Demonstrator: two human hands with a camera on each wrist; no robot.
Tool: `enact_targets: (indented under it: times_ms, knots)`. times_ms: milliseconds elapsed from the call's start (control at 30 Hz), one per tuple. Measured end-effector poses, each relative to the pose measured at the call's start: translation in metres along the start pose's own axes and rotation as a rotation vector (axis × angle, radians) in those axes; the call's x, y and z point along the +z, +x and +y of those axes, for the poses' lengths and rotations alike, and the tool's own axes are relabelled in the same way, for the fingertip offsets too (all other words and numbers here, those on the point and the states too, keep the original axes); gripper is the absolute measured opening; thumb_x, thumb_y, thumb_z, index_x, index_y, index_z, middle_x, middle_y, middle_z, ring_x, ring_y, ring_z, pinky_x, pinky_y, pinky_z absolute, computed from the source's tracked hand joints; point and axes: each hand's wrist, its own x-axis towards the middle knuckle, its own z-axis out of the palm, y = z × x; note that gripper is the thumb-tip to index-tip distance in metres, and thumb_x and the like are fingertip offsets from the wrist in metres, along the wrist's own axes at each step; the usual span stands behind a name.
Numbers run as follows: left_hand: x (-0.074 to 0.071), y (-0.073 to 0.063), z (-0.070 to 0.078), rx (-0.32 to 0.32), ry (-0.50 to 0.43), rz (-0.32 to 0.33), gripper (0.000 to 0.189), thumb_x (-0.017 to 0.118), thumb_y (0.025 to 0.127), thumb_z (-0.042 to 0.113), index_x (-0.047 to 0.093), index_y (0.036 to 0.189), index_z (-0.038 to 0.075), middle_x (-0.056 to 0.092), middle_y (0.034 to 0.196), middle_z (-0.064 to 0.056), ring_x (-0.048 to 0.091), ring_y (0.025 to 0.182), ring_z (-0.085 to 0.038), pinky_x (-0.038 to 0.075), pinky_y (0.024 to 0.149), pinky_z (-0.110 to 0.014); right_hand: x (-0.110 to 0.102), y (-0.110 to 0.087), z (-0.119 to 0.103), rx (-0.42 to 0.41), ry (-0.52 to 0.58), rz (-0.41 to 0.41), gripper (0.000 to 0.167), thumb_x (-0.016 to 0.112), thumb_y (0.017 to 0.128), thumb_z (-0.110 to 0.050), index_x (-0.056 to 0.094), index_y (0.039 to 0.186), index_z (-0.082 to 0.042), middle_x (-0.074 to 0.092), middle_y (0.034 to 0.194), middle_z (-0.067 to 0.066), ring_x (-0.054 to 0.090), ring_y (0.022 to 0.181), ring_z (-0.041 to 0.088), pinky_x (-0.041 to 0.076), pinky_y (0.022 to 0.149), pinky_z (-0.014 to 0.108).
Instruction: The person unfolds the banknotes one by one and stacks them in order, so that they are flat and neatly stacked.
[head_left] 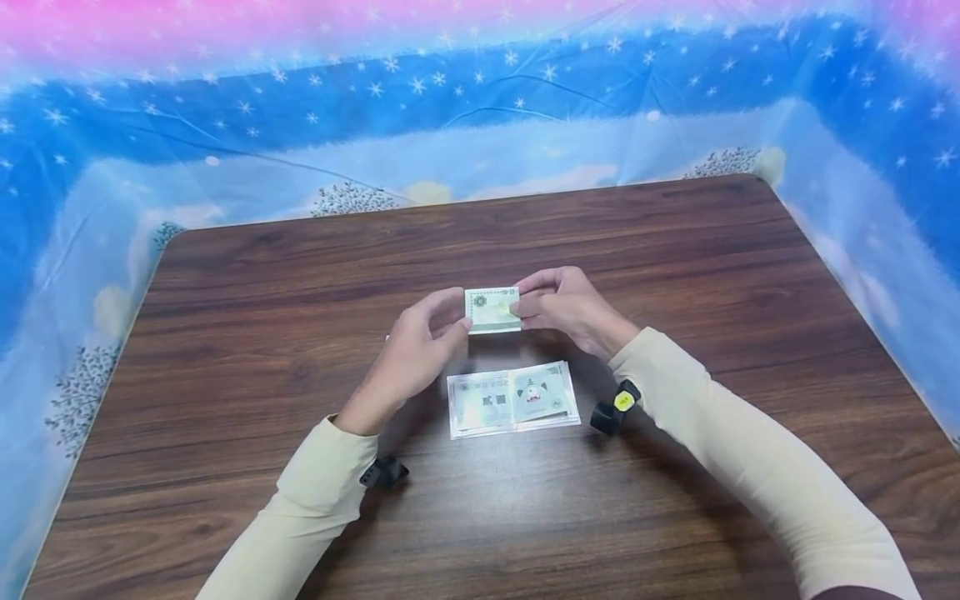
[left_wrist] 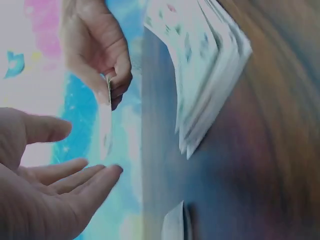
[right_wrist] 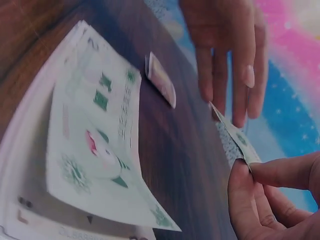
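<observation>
My right hand [head_left: 573,312] pinches a small green-and-white paper note [head_left: 491,310] by its right end, between thumb and fingers. It appears shorter than the notes below it. My left hand [head_left: 412,350] is at the note's other end; in the left wrist view its thumb and fingers are spread apart, with nothing gripped. One left fingertip comes close to the note's edge in the right wrist view; I cannot tell whether they touch. Nearer to me on the table lies a pile of similar notes [head_left: 513,400], its top one [right_wrist: 100,125] bearing a cartoon face and bent upward.
A small folded paper [right_wrist: 161,80] lies apart from the pile, mostly hidden behind the left hand in the head view. The dark wooden table [head_left: 712,275] has a blue and pink patterned cloth [head_left: 420,92] hanging behind it and at its sides.
</observation>
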Motion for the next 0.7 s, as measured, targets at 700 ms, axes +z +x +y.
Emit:
enact_targets:
  times_ms: [700]
  knots:
    - [0.004, -0.009, 0.001, -0.255, -0.702, -0.106, 0.04, 0.058, 0.103, 0.006, 0.051, 0.139, -0.008, 0.062, 0.131, -0.026, 0.07, 0.106, -0.028, 0.057, 0.092, -0.038, 0.004, -0.03, 0.012, -0.088, 0.021, -0.045, 0.027, 0.075, 0.089, 0.002, 0.06, 0.112, 0.005, 0.066, 0.096, 0.013, 0.069, 0.078, 0.021, 0.06, 0.085, 0.042]
